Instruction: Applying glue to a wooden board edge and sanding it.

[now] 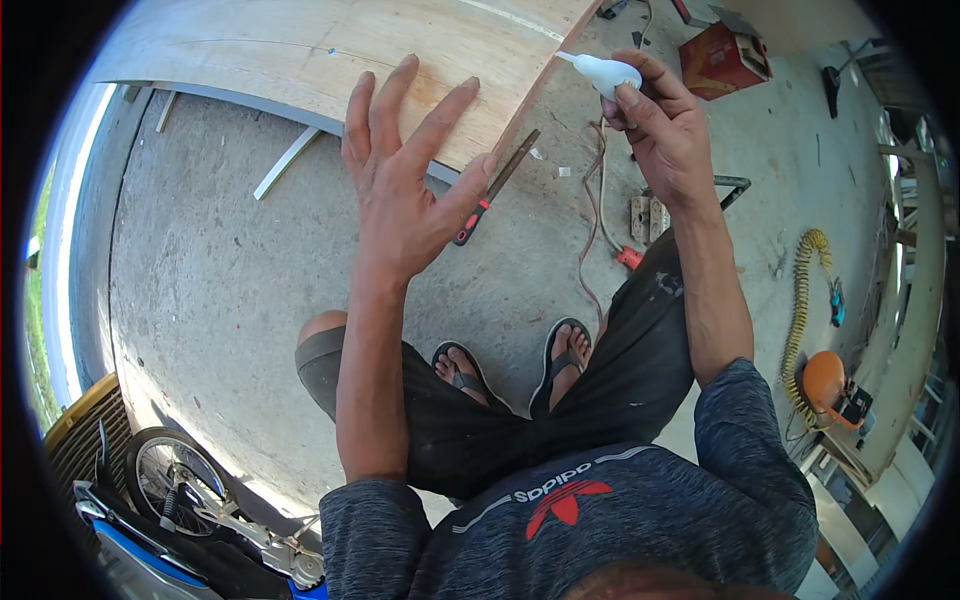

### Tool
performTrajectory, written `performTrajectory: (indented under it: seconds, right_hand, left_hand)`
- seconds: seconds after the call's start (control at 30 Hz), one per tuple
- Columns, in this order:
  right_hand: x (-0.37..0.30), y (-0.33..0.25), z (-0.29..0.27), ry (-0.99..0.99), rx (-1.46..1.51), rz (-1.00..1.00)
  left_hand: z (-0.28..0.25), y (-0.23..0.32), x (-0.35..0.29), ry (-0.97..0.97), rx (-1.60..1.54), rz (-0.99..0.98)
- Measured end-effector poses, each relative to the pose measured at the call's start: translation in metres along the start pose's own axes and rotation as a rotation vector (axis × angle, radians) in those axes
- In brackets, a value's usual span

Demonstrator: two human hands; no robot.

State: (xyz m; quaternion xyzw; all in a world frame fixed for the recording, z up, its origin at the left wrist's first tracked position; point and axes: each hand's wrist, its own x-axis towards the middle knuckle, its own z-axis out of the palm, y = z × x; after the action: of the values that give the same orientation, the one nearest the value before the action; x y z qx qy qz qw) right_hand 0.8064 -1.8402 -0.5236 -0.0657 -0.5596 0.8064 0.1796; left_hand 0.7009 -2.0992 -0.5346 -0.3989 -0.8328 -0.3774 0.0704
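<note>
Close below my remote camera: a heathered dark-grey cloth shirt [660, 510] with a red chest print. Right hand [672, 150]: thumb and fingers clamped around the rounded body of a small white squeeze bottle [602, 72] with a narrow, tapered nozzle. Nozzle points left, just beside the right edge of a pale, flat wooden board [250, 55]; I cannot tell whether tip and wood touch. Bottle looks like light, soft-walled plastic; I judge it yields readily under the thumb, unlikely to break, apt to slip if its outside gets wet. Best hold, to my mind: the fat belly, nozzle free, pressure gentle. Left hand [400, 195]: fingers spread apart, nothing gripped, over the board's near corner; full contact I cannot confirm. Board reads stiff and much heavier; I'd steady it flat-palmed near that corner. Further out: a long dark metal file [497, 188] with a red-and-black handle, beside the corner; a red plastic plug [629, 258] on the grey concrete floor [220, 240].
</note>
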Motion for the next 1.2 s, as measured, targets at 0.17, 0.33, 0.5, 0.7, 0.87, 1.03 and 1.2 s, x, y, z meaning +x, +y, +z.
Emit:
performTrajectory:
  seconds: [0.17,0.33,0.5,0.7,0.87,1.03,1.2]
  right_hand:
    - [-0.023,-0.016,0.020,0.042,-0.128,0.002]
    - [-0.034,-0.006,0.015,-0.002,-0.216,0.010]
    - [-0.033,-0.006,0.033,0.014,-0.315,0.011]
    - [-0.031,0.000,0.037,-0.005,-0.432,-0.078]
    - [-0.034,-0.004,0.046,0.018,-0.512,-0.105]
    - [-0.036,-0.005,0.052,0.012,-0.587,-0.144]
    - [-0.035,-0.005,0.054,0.001,-0.651,-0.158]
  left_hand:
    - [-0.011,0.008,0.004,-0.076,0.021,-0.048]
    - [-0.013,0.007,0.006,-0.096,-0.030,-0.011]
    - [-0.024,0.001,0.008,-0.152,-0.096,0.049]
    - [-0.025,-0.007,0.011,-0.114,-0.069,0.096]
    - [-0.024,-0.012,0.012,-0.095,-0.026,0.114]
    - [-0.021,-0.015,0.013,-0.087,-0.068,0.158]
    - [-0.024,-0.016,0.018,-0.084,-0.034,0.190]
